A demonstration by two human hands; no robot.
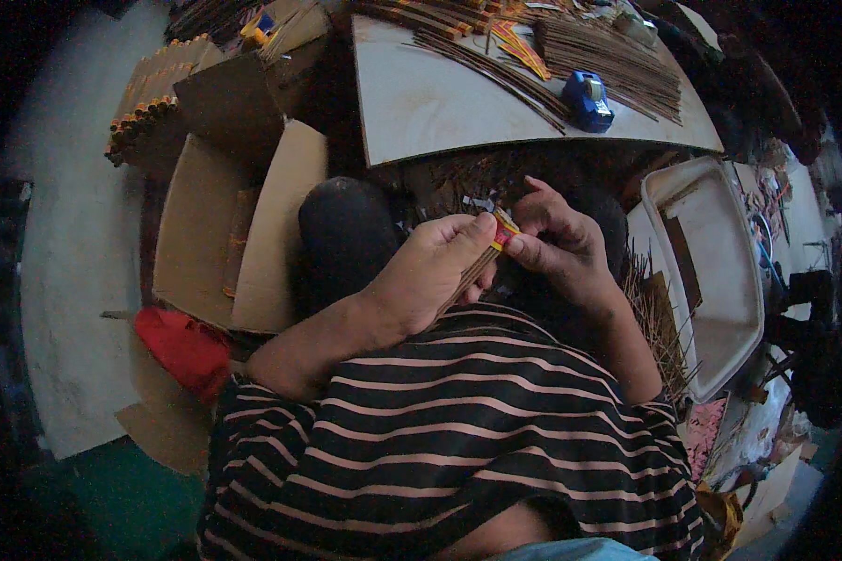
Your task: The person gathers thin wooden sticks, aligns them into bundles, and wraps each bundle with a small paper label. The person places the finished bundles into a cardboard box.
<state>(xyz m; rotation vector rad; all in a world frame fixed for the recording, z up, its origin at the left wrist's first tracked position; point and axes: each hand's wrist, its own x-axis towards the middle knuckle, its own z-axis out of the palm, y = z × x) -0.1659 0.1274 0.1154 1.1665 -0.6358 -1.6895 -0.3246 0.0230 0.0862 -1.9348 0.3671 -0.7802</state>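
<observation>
My left hand (pixel 426 262) is closed around a small bundle of incense sticks (pixel 471 277), thin and brown, held at a slant above my lap. A red and yellow paper label (pixel 506 231) sits around the bundle's upper end. The left thumb presses on the label's near side. From the right, my right hand (pixel 571 245) pinches the label's other edge between thumb and a bent finger, while another finger sticks up. The left fingers hide part of the bundle.
Ahead stands a white table (pixel 412 103) with loose sticks (pixel 613 70), red-yellow labels (pixel 521 49) and a blue tape dispenser (pixel 587 101). An open cardboard box (pixel 196 229) is at left, with stacked bundles (pixel 150 89) beyond. A white plastic tub (pixel 730 309) lies right, beside more sticks (pixel 660 318).
</observation>
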